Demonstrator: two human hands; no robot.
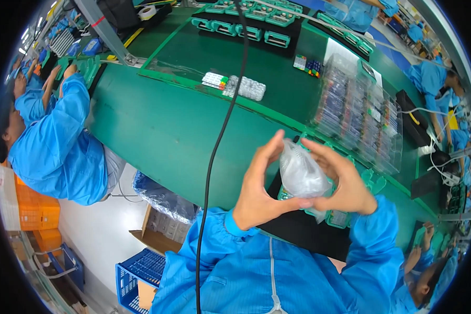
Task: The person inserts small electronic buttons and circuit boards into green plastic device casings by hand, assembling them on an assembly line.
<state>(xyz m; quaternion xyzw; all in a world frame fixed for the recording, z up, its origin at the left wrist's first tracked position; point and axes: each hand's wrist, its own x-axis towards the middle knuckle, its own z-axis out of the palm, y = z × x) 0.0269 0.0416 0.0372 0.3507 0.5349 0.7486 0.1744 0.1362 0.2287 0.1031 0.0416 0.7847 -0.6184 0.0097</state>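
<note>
Between my two hands, in front of my chest, is a crumpled clear plastic bag (302, 170), its whitish contents too blurred to name. My left hand (257, 183) curves round its left side, and my right hand (348, 180) round its right. Both thumbs come together at the bag's lower edge, while the fingertips reach toward its top. Underneath, partly hidden by the bag and hands, several teal plastic cases (338, 219) lie on a black mat (298, 233) at the edge of the green bench (157, 141).
A clear compartment tray (395, 157) of small parts stands right of my hands. White keypads (213, 79) and a clear blister sheet (250, 89) lie further back. A black cable (215, 152) hangs across the view. Co-workers sit at left, one in a blue sleeve (70, 112); a blue crate (133, 285) stands below.
</note>
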